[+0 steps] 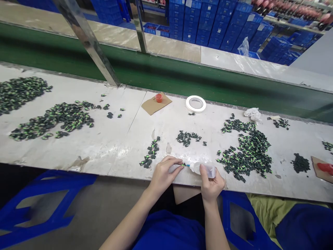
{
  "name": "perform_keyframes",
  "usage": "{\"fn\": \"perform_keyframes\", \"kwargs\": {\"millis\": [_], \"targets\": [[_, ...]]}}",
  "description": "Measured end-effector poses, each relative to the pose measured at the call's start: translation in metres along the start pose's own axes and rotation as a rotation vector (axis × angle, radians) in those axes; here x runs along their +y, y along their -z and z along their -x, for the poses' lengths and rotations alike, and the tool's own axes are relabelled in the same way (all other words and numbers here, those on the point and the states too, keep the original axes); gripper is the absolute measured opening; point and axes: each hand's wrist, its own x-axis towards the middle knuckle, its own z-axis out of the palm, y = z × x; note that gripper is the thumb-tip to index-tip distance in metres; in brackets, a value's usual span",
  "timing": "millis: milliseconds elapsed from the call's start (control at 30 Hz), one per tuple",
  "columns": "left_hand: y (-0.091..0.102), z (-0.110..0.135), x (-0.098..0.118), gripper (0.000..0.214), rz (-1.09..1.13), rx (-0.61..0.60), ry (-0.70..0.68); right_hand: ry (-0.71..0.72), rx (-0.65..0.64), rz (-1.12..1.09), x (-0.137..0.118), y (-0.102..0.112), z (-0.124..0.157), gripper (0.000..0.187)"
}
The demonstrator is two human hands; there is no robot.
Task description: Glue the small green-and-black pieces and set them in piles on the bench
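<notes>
My left hand (164, 173) is closed in a pinch on a small black-and-green part (183, 165) at the near edge of the white table (109, 146). My right hand (210, 184) grips a small clear plastic squeeze bottle (205, 169) lying sideways, its nozzle pointing left at the part. A short row of the same parts (150, 153) lies just left of my left hand, and a small cluster (186, 137) sits beyond my hands. A large pile of parts (248, 151) spreads to the right.
More piles of parts (58, 118) cover the table's left side. A roll of white tape (195, 103) and a red cap (159, 98) on cardboard lie farther back. A green conveyor belt (182, 78) runs behind. Blue crates (208, 21) stack beyond; blue stools (39, 205) stand below.
</notes>
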Motion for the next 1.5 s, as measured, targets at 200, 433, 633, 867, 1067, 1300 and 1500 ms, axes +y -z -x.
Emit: {"fn": "perform_keyframes", "kwargs": {"millis": [200, 433, 633, 867, 1067, 1300, 1500], "targets": [[0.001, -0.001, 0.0, 0.011, -0.008, -0.011, -0.009, -0.041, 0.018, -0.006, 0.004, 0.0, 0.002, 0.038], [0.0, -0.001, 0.001, 0.011, -0.007, -0.009, -0.002, -0.032, 0.007, -0.043, 0.004, 0.0, 0.002, 0.037], [0.0, 0.0, 0.0, 0.01, -0.016, 0.005, -0.03, -0.069, -0.002, -0.055, 0.006, 0.0, 0.002, 0.038], [-0.002, 0.001, -0.003, 0.011, -0.012, -0.007, -0.025, -0.143, 0.027, -0.097, 0.009, -0.001, 0.004, 0.036], [0.004, -0.002, 0.0, 0.011, 0.006, -0.079, 0.017, -0.305, 0.146, -0.307, 0.009, 0.003, -0.004, 0.032], [0.019, -0.043, 0.003, 0.017, -0.284, 0.003, 0.014, -0.283, 0.077, -0.43, 0.014, -0.005, -0.031, 0.046], [0.008, -0.078, 0.001, 0.009, -0.65, -0.109, -0.063, -0.298, 0.029, -0.377, 0.017, -0.016, -0.039, 0.056]]}}
